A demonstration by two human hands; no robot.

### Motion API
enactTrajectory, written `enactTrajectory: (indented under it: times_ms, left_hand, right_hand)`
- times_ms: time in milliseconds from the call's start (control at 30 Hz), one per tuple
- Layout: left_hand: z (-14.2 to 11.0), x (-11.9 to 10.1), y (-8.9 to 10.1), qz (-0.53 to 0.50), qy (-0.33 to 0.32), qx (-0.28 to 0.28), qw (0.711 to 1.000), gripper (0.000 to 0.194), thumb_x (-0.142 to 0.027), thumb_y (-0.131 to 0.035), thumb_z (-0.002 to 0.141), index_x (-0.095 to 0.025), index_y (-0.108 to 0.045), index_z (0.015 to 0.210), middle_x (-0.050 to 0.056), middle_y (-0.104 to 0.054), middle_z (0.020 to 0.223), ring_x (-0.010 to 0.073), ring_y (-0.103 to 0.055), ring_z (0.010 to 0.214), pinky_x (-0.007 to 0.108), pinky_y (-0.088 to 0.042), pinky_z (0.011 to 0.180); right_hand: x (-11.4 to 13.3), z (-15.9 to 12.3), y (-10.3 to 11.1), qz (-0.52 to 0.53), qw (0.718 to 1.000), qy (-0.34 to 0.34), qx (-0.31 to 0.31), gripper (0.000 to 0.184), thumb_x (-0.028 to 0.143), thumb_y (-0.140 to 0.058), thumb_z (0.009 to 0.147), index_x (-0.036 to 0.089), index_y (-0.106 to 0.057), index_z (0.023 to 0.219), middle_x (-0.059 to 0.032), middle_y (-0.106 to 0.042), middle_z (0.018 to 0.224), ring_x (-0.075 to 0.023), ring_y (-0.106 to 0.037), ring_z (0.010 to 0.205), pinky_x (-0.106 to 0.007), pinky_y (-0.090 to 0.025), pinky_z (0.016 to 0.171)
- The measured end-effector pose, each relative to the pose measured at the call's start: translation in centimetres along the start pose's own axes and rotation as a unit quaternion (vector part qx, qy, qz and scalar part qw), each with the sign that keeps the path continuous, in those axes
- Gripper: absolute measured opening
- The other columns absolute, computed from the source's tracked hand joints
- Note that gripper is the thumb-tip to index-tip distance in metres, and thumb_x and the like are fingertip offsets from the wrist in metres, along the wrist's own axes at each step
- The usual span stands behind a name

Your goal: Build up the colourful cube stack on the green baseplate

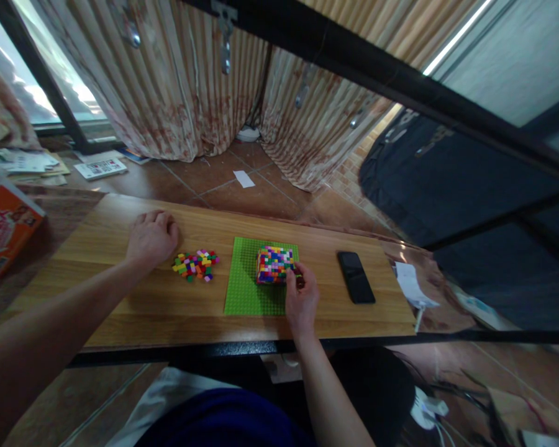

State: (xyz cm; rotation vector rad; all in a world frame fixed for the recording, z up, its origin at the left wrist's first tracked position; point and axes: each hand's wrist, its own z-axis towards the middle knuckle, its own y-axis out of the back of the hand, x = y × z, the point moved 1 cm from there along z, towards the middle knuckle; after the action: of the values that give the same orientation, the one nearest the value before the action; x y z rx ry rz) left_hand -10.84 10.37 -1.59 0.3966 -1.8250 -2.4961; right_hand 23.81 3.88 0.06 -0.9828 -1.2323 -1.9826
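A block built of many small multicoloured toy bricks (274, 264) stands on a green studded baseplate (242, 292). At its front right corner is my right hand (304, 295), with thumb and bent fingers closed against the block; any single small brick between the fingertips is too small to make out. My left hand (153, 237) rests on the tabletop, fingers loosely curved and nothing visible in it. Just to the right of that hand lies a loose pile of small coloured bricks (195, 265), left of the baseplate.
A black phone (356, 277) lies on the wooden table (190, 320), right of the baseplate. An orange-and-white package (4, 226) stands at the far left. Papers (412, 284) lie beyond the right end. A dark metal bar (354, 68) crosses above, before curtains (168, 81).
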Motion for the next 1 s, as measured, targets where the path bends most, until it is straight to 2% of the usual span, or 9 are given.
enactTrajectory:
  times_ms: [100,200,267,367,500,667,833,1000]
  left_hand:
    - [0.0,0.0,0.1,-0.008,0.001,-0.001,1.000,0.038,-0.032,-0.036,0.090,-0.010,-0.058,0.112,0.017,-0.058,0.125,0.0300,-0.048,0.117,0.044,-0.035,0.103]
    - [-0.1,0.0,0.1,-0.012,0.003,-0.003,1.000,0.038,-0.033,-0.036,0.090,-0.011,-0.059,0.111,0.017,-0.058,0.125,0.0304,-0.049,0.117,0.044,-0.034,0.103]
    - [-0.1,0.0,0.0,-0.017,0.007,-0.005,1.000,0.039,-0.033,-0.035,0.090,-0.012,-0.060,0.112,0.017,-0.059,0.124,0.0309,-0.049,0.118,0.045,-0.034,0.103]
    - [-0.1,0.0,-0.1,-0.034,0.014,-0.009,0.999,0.040,-0.034,-0.035,0.089,-0.014,-0.060,0.113,0.016,-0.059,0.124,0.0320,-0.049,0.118,0.047,-0.034,0.103]
    - [-0.1,0.0,-0.2,-0.031,0.015,-0.013,0.999,0.037,-0.034,-0.036,0.088,-0.015,-0.061,0.109,0.015,-0.060,0.122,0.0308,-0.050,0.118,0.045,-0.035,0.102]
    - [-0.1,0.0,-0.2,-0.013,0.001,-0.022,1.000,0.036,-0.032,-0.036,0.088,-0.015,-0.062,0.106,0.016,-0.062,0.118,0.0310,-0.052,0.115,0.045,-0.037,0.100]
    - [-0.1,0.0,-0.1,-0.008,0.005,-0.032,0.999,0.035,-0.033,-0.038,0.088,-0.015,-0.062,0.106,0.015,-0.062,0.119,0.0309,-0.053,0.113,0.045,-0.039,0.098]
    - [-0.2,-0.1,-0.1,-0.009,0.004,-0.030,0.999,0.034,-0.032,-0.038,0.088,-0.015,-0.061,0.106,0.014,-0.063,0.118,0.0297,-0.053,0.114,0.044,-0.039,0.099]
  right_hand:
    - [0.9,-0.1,0.6,0.000,1.000,0.011,-0.027,0.029,0.036,-0.052,0.092,0.015,-0.065,0.108,-0.0084,-0.067,0.095,-0.0165,-0.061,0.078,-0.030,-0.048,0.069]
    - [2.7,-0.8,0.6,0.007,0.997,0.069,-0.034,0.025,0.032,-0.050,0.094,0.016,-0.066,0.105,-0.0083,-0.067,0.094,-0.0170,-0.061,0.081,-0.030,-0.049,0.072]
    - [4.2,-1.9,-0.1,0.025,0.992,0.123,0.015,0.020,0.027,-0.050,0.094,0.018,-0.067,0.102,-0.0077,-0.067,0.095,-0.0175,-0.062,0.087,-0.030,-0.050,0.076]
    - [5.8,-3.9,-2.4,0.038,0.977,0.169,0.125,0.019,0.022,-0.051,0.093,0.020,-0.067,0.103,-0.0071,-0.068,0.098,-0.0178,-0.063,0.093,-0.030,-0.051,0.081]
    - [6.6,-5.8,-6.3,-0.015,0.963,0.170,0.207,0.016,0.021,-0.057,0.090,0.021,-0.067,0.102,-0.0055,-0.067,0.095,-0.0180,-0.062,0.093,-0.030,-0.050,0.083]
    - [7.1,-5.6,-9.6,-0.141,0.950,0.148,0.235,0.013,0.032,-0.065,0.087,0.022,-0.068,0.096,-0.0050,-0.065,0.094,-0.0204,-0.061,0.094,-0.032,-0.047,0.084]
    - [7.5,-4.8,-10.5,-0.223,0.928,0.146,0.260,0.016,0.037,-0.065,0.087,0.022,-0.068,0.092,-0.0062,-0.065,0.097,-0.0222,-0.060,0.094,-0.034,-0.046,0.081]
    - [7.1,-4.7,-10.3,-0.224,0.918,0.168,0.281,0.014,0.031,-0.058,0.092,0.022,-0.068,0.097,-0.0055,-0.064,0.097,-0.0208,-0.058,0.095,-0.032,-0.045,0.082]
